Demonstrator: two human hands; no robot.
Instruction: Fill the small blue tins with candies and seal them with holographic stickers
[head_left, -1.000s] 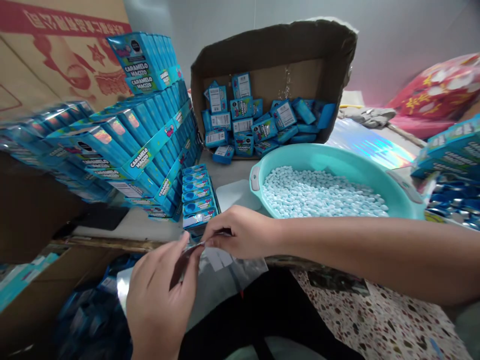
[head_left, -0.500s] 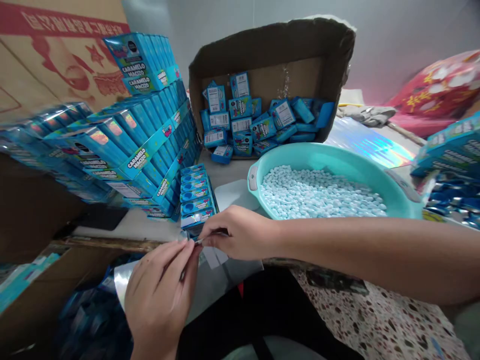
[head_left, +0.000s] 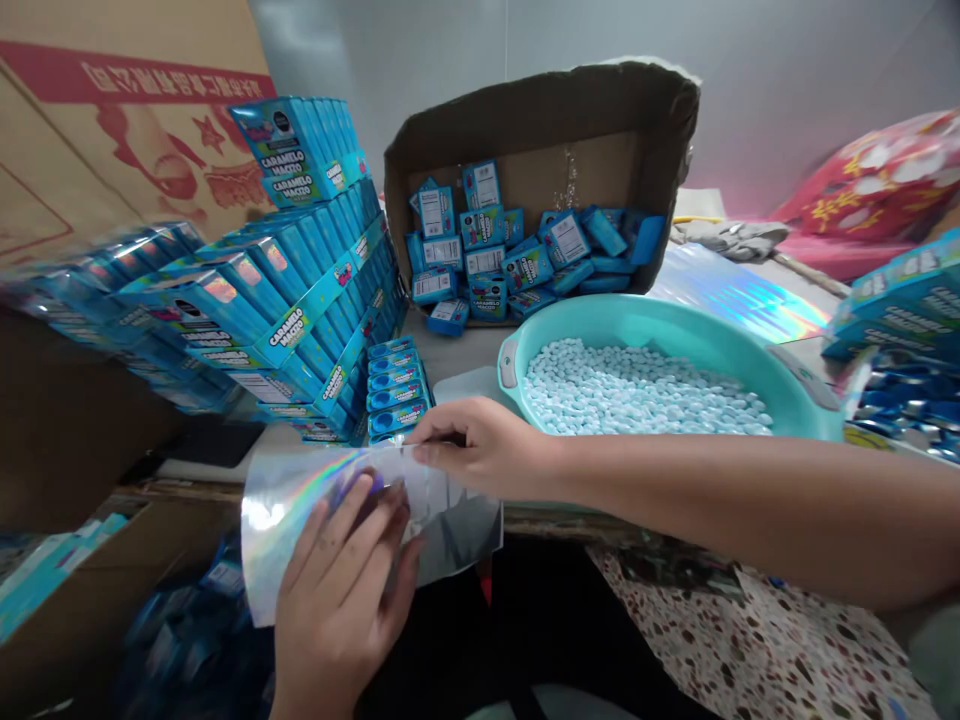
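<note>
A shiny, holographic silver sheet (head_left: 281,500) lies curved near the table's front edge. Spread over it, my left hand (head_left: 341,580) touches its surface with fingers apart. My right hand (head_left: 487,447) pinches the sheet's upper edge between thumb and fingers. Just beyond the hands stands a row of small blue candy boxes (head_left: 395,385). To the right is a turquoise tub (head_left: 795,400) with many pale blue candies (head_left: 637,390).
Tall stacks of blue boxes (head_left: 300,310) stand at the left. Behind, an open carton (head_left: 540,115) lies on its side with loose blue boxes. More blue packs (head_left: 900,300) are at the right edge. An open box (head_left: 97,600) sits lower left.
The silver sheet has come up from below and is spread out under my left hand. My left hand has moved slightly right and down, its fingers apart. The view has tilted slightly.
</note>
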